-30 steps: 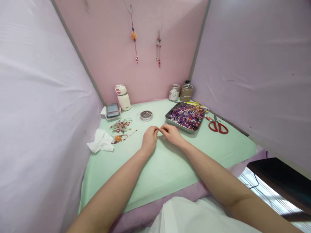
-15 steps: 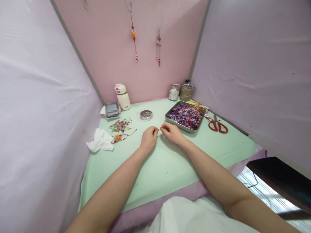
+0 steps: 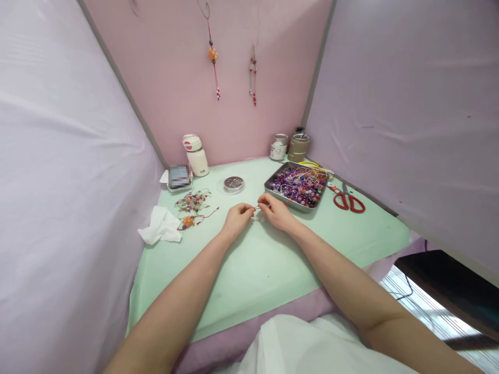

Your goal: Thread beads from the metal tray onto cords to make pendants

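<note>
Over the middle of the pale green table, my left hand pinches one part of a thin red cord. My right hand pinches the same cord a short way to the right, so a little of it shows between the fingertips. Beyond my right hand more red cord runs toward a metal tray of purple and mixed beads. Something small and clear lies under the hands, too blurred to name. Left of my left hand lie an orange beaded ornament and a heap of beaded cords.
Red-handled scissors lie right of the tray. Behind stand a round clear case, a white bottle, two jars and a blurred-out device. A crumpled tissue lies at left. Two beaded strings hang on the pink wall.
My fingertips have drawn slightly apart, and more of the red cord shows between them. The left hand has shifted a little left. The view has moved slightly; the table things stay put.
</note>
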Available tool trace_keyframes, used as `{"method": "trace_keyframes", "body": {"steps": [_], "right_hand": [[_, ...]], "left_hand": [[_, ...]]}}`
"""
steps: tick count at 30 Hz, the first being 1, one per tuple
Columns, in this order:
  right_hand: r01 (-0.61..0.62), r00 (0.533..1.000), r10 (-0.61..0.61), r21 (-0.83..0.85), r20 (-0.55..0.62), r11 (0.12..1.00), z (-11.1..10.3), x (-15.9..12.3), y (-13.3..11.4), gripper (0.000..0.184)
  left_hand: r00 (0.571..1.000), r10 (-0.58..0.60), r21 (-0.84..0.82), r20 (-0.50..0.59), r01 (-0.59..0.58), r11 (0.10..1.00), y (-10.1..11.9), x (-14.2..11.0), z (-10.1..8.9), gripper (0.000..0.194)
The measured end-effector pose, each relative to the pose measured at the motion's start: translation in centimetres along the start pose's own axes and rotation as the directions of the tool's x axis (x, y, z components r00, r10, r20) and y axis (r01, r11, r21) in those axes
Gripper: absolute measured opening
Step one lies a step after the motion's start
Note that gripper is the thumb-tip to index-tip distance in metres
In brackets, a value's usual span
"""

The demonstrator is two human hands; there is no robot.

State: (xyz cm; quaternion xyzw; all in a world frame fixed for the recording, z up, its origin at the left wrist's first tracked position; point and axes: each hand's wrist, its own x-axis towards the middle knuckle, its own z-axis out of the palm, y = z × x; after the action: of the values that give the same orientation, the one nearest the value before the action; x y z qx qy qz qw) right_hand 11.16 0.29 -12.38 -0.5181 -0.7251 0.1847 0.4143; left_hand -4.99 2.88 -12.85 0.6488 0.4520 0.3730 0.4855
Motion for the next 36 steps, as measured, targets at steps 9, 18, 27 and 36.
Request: {"method": "trace_keyframes", "body": {"steps": [9, 18, 27, 36], "right_hand": [[0.158, 0.985, -0.172, -0.273, -0.025, 0.949, 0.0, -0.1, 0.5, 0.009], [0.131, 0.991, -0.131, -0.410, 0.028, 0.903, 0.1, -0.3, -0.3, 0.009], [0.158, 0.987, -0.152, -0.474, 0.051, 0.866, 0.1, -0.4, -1.2, 0.009], [0.130, 0.991, -0.106, -0.495, 0.076, 0.859, -0.1, -0.4, -1.2, 0.016]], "left_hand": [[0.989, -0.133, -0.306, 0.060, 0.145, 0.941, 0.1, 0.2, -0.4, 0.027], [0.980, -0.186, -0.364, 0.064, 0.197, 0.910, -0.1, 0.4, -0.6, 0.030], [0.990, -0.139, -0.230, -0.009, 0.134, 0.964, -0.4, 0.5, -0.3, 0.022], [0.980, 0.179, 0.329, -0.084, -0.142, 0.934, -0.3, 0.2, -0.4, 0.014]]}}
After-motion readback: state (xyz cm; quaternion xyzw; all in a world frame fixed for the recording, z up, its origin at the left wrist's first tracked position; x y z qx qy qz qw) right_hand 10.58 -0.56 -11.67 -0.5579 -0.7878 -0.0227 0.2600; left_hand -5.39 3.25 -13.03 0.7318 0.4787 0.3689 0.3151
